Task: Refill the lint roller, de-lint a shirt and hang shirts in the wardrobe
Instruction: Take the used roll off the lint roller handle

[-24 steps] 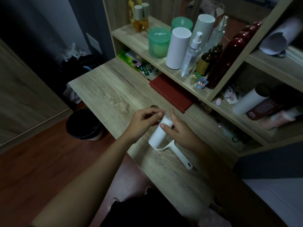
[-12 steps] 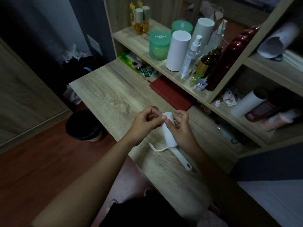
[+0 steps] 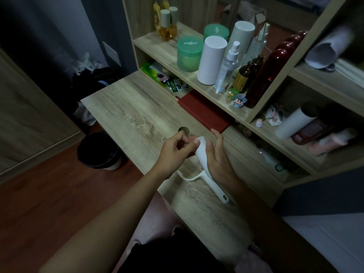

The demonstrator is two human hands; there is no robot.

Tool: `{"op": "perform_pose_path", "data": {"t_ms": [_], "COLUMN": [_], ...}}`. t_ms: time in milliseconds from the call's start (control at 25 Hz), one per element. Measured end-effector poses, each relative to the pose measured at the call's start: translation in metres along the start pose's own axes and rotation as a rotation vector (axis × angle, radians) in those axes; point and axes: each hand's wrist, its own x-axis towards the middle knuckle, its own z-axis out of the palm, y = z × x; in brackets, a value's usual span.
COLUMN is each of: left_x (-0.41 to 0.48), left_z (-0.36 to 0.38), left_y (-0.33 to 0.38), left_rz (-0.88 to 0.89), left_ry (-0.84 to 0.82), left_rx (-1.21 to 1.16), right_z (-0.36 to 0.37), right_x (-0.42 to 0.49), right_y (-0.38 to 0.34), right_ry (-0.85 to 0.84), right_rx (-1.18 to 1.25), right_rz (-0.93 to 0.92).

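Note:
The white lint roller (image 3: 202, 154) stands tilted over the wooden desk (image 3: 128, 111), its handle (image 3: 216, 188) pointing toward me. My right hand (image 3: 218, 160) holds the roll from the right, thumb wrapped on it and fingers stretched upward. My left hand (image 3: 175, 148) pinches the top edge of the roll between thumb and curled fingers. A small brown cardboard core (image 3: 184, 131) lies on the desk just behind my left hand. Spare white rolls (image 3: 211, 60) stand on the shelf. No shirt is in view.
Shelves at the back right hold green jars (image 3: 189, 54), a spray bottle (image 3: 226, 69), dark red bottles (image 3: 269, 73) and small figures. A red notebook (image 3: 204, 113) lies under the shelf. A black bin (image 3: 98, 150) stands on the floor left of the desk.
The roll has tipped more upright and lifted toward me. My right fingers have opened and straightened beside it, while my left hand keeps pinching its top edge.

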Motion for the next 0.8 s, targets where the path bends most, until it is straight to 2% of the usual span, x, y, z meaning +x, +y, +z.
{"op": "perform_pose_path", "data": {"t_ms": [200,400,520,800], "left_x": [-0.003,-0.005,-0.005,-0.009], "left_z": [0.0,-0.01,-0.016,-0.016], "left_y": [-0.002,0.001,0.004,0.006], "left_rz": [-0.027,-0.095,-0.122,-0.125], "left_ry": [0.094,-0.065,-0.133,-0.146], "left_rx": [0.034,-0.032,0.012,-0.033], "right_z": [0.001,0.0,-0.004,-0.004], "right_x": [-0.002,0.0,0.0,0.003], "right_y": [0.004,0.005,0.004,0.013], "right_ry": [-0.041,-0.068,-0.12,-0.111], "right_rx": [-0.157,-0.132,-0.141,-0.149], "right_rz": [-0.126,-0.125,-0.123,-0.182]}}
